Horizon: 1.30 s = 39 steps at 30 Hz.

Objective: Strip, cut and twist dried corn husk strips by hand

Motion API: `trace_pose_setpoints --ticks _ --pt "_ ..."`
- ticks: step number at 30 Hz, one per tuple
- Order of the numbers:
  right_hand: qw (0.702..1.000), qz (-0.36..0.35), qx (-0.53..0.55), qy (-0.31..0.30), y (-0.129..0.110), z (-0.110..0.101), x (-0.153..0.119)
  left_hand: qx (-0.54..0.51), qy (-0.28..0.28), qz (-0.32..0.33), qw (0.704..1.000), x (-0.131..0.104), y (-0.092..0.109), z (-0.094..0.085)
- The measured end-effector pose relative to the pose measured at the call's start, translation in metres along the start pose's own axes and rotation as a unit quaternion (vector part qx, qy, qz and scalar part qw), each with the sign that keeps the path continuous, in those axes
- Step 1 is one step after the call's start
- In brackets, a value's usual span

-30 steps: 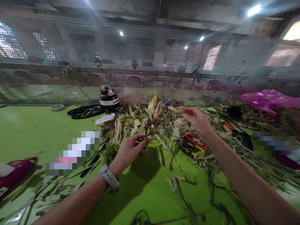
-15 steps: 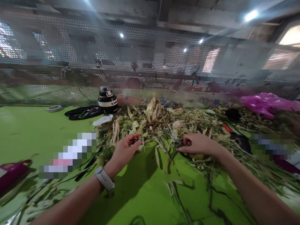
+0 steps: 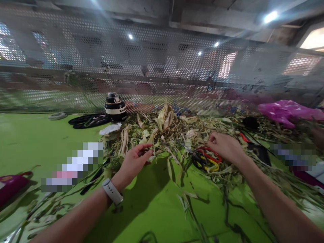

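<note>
Left hand (image 3: 133,162): fingers half curled, narrow gap to the thumb, at the near edge of the dry husk pile (image 3: 177,135); pale scrap by the thumb tip, can't tell if gripped. Right hand (image 3: 227,145): fingers folded in, over the pile, just beyond and right of the scissors; grip hidden, can't tell if it has anything. Scissors (image 3: 198,161) lie at the pile's near edge, between the hands but closer to the right; red, black and yellow handles bunched, blade toward the left. White watch band (image 3: 112,191) on left wrist. Upright husk bundle (image 3: 165,118) mid-pile. Further out: white tissue (image 3: 110,129) left of pile, black bottle (image 3: 115,110) behind it, pink plastic bag (image 3: 283,112) far right. All on a green tabletop (image 3: 25,138), perforated screen (image 3: 157,60) behind.
</note>
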State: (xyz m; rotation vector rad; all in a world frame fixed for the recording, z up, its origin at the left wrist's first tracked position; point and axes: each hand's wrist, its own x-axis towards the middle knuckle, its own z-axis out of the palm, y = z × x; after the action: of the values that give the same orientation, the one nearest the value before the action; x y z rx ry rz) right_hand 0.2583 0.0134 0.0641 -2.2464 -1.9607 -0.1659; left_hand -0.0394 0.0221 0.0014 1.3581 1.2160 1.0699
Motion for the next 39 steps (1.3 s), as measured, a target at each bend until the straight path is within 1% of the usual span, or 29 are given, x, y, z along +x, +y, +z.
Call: trace_pose_setpoints --ticks 1,2,3,5,6,7,10,17,20,23,28,31,34,36,39 --pt "1.0 0.0 0.011 0.012 -0.002 -0.001 -0.002 0.0 -0.004 -0.001 1.0 0.0 0.0 0.0" --pt "0.999 -0.022 0.037 0.008 -0.005 -0.002 -0.003 0.001 -0.007 -0.001 1.0 0.0 0.0 0.0" --pt "0.995 -0.063 0.073 -0.016 -0.009 -0.002 -0.005 0.002 -0.009 0.0 1.0 0.0 0.0 -0.001" --pt "0.976 -0.151 0.122 -0.101 -0.014 0.001 -0.008 0.004 -0.009 0.001 1.0 0.0 0.0 -0.001" --pt "0.968 -0.177 0.117 -0.136 -0.016 0.004 -0.009 0.005 -0.007 0.001 1.0 0.0 0.0 -0.001" --pt "0.965 -0.184 0.095 -0.158 -0.016 0.006 -0.01 0.005 -0.006 0.001 1.0 0.0 0.0 -0.001" --pt "0.973 -0.159 0.026 -0.164 -0.016 0.011 -0.011 0.001 -0.002 -0.003 1.0 -0.001 0.002 0.0" --pt "0.977 -0.133 -0.047 -0.161 -0.024 0.018 -0.017 -0.005 -0.001 -0.017 1.0 -0.001 0.001 0.002" --pt "0.975 -0.135 -0.046 -0.169 -0.024 0.019 -0.016 -0.01 -0.003 -0.013 1.0 0.001 -0.002 0.002" --pt "0.972 -0.143 -0.031 -0.182 -0.016 0.017 -0.012 -0.012 -0.001 -0.008 1.0 0.001 -0.003 0.003" --pt "0.96 -0.129 0.075 -0.236 0.009 0.011 0.001 -0.016 0.0 0.0 1.0 0.0 -0.001 0.004" --pt "0.936 -0.125 0.167 -0.284 0.025 0.007 0.009 -0.019 -0.007 -0.003 1.0 0.0 0.0 0.004" --pt "0.894 -0.135 0.277 -0.326 0.035 0.004 0.012 -0.023 -0.004 -0.001 1.0 -0.001 0.001 0.004" --pt "0.86 -0.138 0.347 -0.349 0.034 0.004 0.011 -0.039 0.0 0.0 0.999 -0.001 0.0 0.005" --pt "0.811 -0.126 0.43 -0.376 0.019 0.008 0.002 -0.078 -0.002 -0.012 0.997 -0.001 0.001 0.006"
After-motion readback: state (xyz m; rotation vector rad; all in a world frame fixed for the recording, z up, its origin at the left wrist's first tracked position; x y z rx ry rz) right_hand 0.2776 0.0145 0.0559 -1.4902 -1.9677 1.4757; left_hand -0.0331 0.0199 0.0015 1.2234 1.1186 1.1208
